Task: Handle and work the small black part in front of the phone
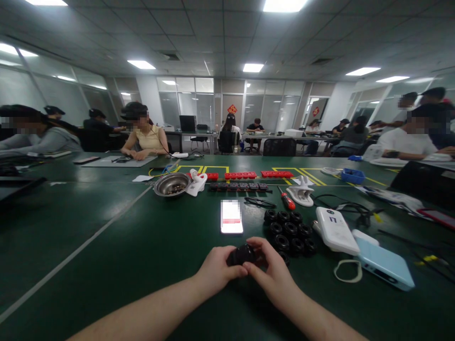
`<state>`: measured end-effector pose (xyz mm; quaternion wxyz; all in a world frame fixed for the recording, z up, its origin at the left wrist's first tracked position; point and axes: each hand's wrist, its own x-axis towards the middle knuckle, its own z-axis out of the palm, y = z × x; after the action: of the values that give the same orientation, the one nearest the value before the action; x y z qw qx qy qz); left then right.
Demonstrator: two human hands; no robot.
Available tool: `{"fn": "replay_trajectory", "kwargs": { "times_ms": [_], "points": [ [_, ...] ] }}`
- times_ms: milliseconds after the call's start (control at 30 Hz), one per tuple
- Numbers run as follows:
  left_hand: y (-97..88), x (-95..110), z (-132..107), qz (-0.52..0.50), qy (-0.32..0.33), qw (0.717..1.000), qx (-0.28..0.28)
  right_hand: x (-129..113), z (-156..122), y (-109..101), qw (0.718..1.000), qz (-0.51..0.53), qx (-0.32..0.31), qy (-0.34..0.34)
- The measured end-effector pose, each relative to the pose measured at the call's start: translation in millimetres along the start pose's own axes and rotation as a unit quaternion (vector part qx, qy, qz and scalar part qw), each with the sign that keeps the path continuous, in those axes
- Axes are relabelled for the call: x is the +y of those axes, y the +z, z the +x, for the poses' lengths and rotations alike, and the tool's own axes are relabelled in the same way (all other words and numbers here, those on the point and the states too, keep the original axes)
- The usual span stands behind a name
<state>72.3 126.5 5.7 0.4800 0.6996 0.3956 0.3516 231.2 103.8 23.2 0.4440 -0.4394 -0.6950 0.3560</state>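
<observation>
Both of my hands meet above the green table, holding one black wheel-like part (243,255) between them. My left hand (221,265) grips it from the left with the thumb in front. My right hand (267,266) has its fingers curled round the right side, and the two thumbs nearly touch. Fingers cover part of the piece, so its exact shape is hard to make out. Just right of my right hand lies a cluster of similar black wheels (290,229). A lit phone (231,217) lies flat beyond my hands.
Farther back are a metal bowl (172,184) with small parts, red plastic pieces (241,175), a black strip of parts (239,187) and a red screwdriver (288,201). To the right lie a white device (337,230), a light-blue power bank (386,263) and cables. People sit around.
</observation>
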Motion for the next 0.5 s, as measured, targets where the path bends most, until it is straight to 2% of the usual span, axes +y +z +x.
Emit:
{"fn": "replay_trajectory", "kwargs": {
  "times_ms": [100,167,233,333,367,433,500],
  "points": [
    [4.7,-9.3,1.6,-0.150,-0.015,0.987,-0.054,-4.4,0.1,-3.7,0.999,-0.001,-0.019,-0.034],
    [6.4,-10.8,2.1,-0.196,-0.008,0.979,-0.062,-5.9,0.0,-5.5,0.998,-0.011,-0.026,-0.053],
    [6.2,-8.2,2.5,-0.192,0.000,0.980,-0.044,-6.0,-0.1,-6.6,0.997,-0.023,-0.029,-0.063],
    [3.5,-0.2,2.7,-0.146,0.012,0.989,0.019,-2.8,1.6,-7.6,0.998,0.004,-0.030,-0.058],
    [2.4,2.4,2.6,-0.120,0.017,0.992,0.041,-0.9,2.7,-7.6,0.999,0.028,-0.017,-0.035],
    [0.4,6.5,1.8,-0.055,0.030,0.996,0.070,3.7,5.8,-6.9,0.995,0.082,0.008,0.052],
    [-1.2,8.9,0.4,0.022,0.053,0.995,0.084,8.3,8.9,-5.0,0.981,0.118,-0.010,0.156]
  ]
}}
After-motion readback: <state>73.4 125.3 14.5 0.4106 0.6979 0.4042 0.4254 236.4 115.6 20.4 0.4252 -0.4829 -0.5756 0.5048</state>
